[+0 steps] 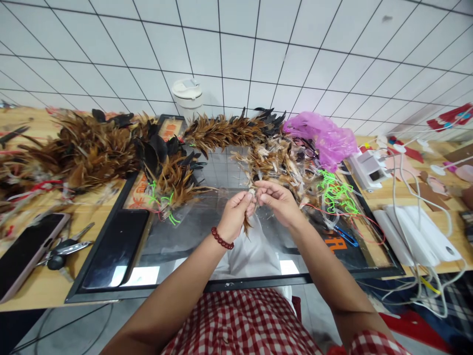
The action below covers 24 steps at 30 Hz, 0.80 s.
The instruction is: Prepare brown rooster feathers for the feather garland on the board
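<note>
My left hand (237,213), with a dark red bead bracelet (221,238) on its wrist, is closed in a pinch around a small bunch of feathers. The brown tip of the feathers (246,227) hangs below the fingers, and a pale fluffy end shows above the thumb. Close beside it, my right hand (278,199) has thumb and fingers drawn together at the bunch; what they grip is too small to make out. Behind both hands lies a loose pile of brown and white feathers (277,160). Bright green ties (336,192) lie right of the right hand.
A black-framed glass panel (177,246) covers the table's middle. Feather bundles (221,132) lie along its back and left. Phones (116,246) and keys (66,251) sit left. A pink plastic bag (320,135), blue cutter (346,236) and white power strip (417,236) with cables are right.
</note>
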Tool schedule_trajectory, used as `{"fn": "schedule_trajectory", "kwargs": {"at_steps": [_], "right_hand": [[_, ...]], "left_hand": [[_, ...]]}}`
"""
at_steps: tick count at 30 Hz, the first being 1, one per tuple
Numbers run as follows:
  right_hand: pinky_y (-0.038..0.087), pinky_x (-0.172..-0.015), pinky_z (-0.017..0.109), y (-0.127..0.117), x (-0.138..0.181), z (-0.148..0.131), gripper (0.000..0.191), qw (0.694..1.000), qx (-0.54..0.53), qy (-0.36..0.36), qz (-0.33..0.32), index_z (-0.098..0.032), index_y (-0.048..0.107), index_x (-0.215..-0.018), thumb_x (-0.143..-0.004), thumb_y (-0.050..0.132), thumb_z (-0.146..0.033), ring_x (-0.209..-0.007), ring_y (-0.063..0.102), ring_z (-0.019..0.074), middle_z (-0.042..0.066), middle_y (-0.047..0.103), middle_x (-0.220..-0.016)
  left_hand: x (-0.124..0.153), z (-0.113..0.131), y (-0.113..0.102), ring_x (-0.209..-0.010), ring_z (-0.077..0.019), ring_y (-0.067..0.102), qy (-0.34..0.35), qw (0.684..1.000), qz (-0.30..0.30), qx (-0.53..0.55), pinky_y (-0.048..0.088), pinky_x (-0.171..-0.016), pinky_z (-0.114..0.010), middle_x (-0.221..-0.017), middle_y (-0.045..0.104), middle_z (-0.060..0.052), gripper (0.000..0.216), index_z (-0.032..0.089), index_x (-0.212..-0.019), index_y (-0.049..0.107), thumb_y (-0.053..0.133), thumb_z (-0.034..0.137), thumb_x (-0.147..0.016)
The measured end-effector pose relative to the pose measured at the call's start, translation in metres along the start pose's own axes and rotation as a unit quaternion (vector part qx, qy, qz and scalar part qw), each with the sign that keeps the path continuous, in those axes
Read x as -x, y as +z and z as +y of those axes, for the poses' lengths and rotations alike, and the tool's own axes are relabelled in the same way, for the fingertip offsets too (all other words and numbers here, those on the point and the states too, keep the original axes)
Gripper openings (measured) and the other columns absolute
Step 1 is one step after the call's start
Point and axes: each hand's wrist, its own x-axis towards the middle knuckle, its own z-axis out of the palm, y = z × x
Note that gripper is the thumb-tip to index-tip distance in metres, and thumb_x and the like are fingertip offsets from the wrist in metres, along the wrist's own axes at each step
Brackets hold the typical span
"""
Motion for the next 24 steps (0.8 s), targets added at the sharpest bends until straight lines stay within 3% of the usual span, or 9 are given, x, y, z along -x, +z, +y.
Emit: {"fn": "schedule_trajectory", "kwargs": {"at_steps": [5, 9, 12, 18, 24], "right_hand": [[0.051, -0.067, 0.023, 0.005, 0.000, 0.003, 0.031, 0.998, -0.031, -0.006, 0.062, -0.021, 0.068, -0.091, -0.064, 0.081, -0.027, -0.067, 0.062, 0.0090, -0.002, 0.067, -0.073], [0.052, -0.062, 0.023, 0.010, 0.000, 0.001, 0.029, 0.994, -0.047, -0.011, 0.096, -0.020, 0.066, -0.085, -0.062, 0.082, -0.026, -0.060, 0.061, 0.0083, -0.003, 0.066, -0.069], [0.052, -0.057, 0.023, 0.014, 0.001, 0.000, 0.031, 0.994, -0.048, -0.011, 0.101, -0.020, 0.062, -0.085, -0.062, 0.082, -0.027, -0.058, 0.062, 0.0097, -0.004, 0.065, -0.067], [0.049, -0.049, 0.023, 0.019, 0.004, 0.004, 0.031, 0.994, 0.001, -0.043, 0.097, -0.019, 0.059, -0.089, -0.068, 0.078, -0.032, -0.050, 0.057, 0.0087, -0.004, 0.063, -0.067], [0.051, -0.065, 0.024, 0.014, 0.004, 0.010, 0.027, 0.995, 0.000, -0.033, 0.093, -0.020, 0.062, -0.092, -0.071, 0.076, -0.031, -0.066, 0.062, 0.0102, -0.002, 0.065, -0.072]], "left_hand": [[-0.002, -0.005, -0.002, -0.048, -0.0047, 0.036, 0.002, 1.000, 0.012, -0.016, 0.028, -0.049, -0.019, -0.051, 0.040, 0.006, 0.034, 0.014, -0.068, 0.055, 0.068, 0.045, -0.075], [-0.003, -0.008, -0.005, -0.060, -0.0073, 0.049, 0.044, 0.993, 0.067, -0.087, 0.039, -0.058, -0.020, -0.066, 0.057, 0.001, 0.032, 0.014, -0.070, 0.060, 0.066, 0.045, -0.077], [-0.002, -0.009, -0.004, -0.066, -0.0099, 0.054, 0.040, 0.994, 0.055, -0.084, 0.044, -0.065, -0.023, -0.071, 0.061, -0.001, 0.033, 0.015, -0.069, 0.060, 0.066, 0.047, -0.075], [-0.001, -0.010, 0.000, -0.054, -0.0080, 0.051, 0.010, 0.999, 0.029, -0.045, 0.042, -0.055, -0.021, -0.060, 0.054, 0.002, 0.034, 0.015, -0.069, 0.055, 0.064, 0.047, -0.077], [0.000, -0.007, 0.000, -0.047, -0.0043, 0.042, 0.022, 0.999, 0.029, -0.038, 0.031, -0.048, -0.018, -0.058, 0.043, 0.005, 0.035, 0.016, -0.065, 0.047, 0.063, 0.044, -0.079]]}}
